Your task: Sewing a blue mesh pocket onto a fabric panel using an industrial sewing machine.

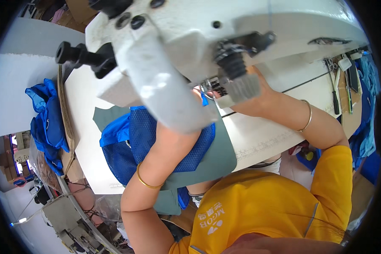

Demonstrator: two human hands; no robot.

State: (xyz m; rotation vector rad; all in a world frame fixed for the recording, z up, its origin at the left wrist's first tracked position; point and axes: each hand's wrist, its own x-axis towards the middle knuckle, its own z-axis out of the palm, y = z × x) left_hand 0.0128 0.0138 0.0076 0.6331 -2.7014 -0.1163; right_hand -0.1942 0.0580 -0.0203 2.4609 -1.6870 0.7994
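since the sewing machine (163, 80) mostly hides my left hand (197, 90) and right hand (253, 101), i can't tell their grip, but should keep the mesh (144, 127) flat.

Table (262, 131): white top, ruler scale (266, 146) printed along the near edge (legible in part only). Directly on it: a white sewing machine (160, 80); a grey-green fabric piece (222, 148), with blue mesh fabric (118, 163) overlapping it; and, toward the right end, a black-handled screwdriver (335, 101) near a pair of scissors (331, 64).
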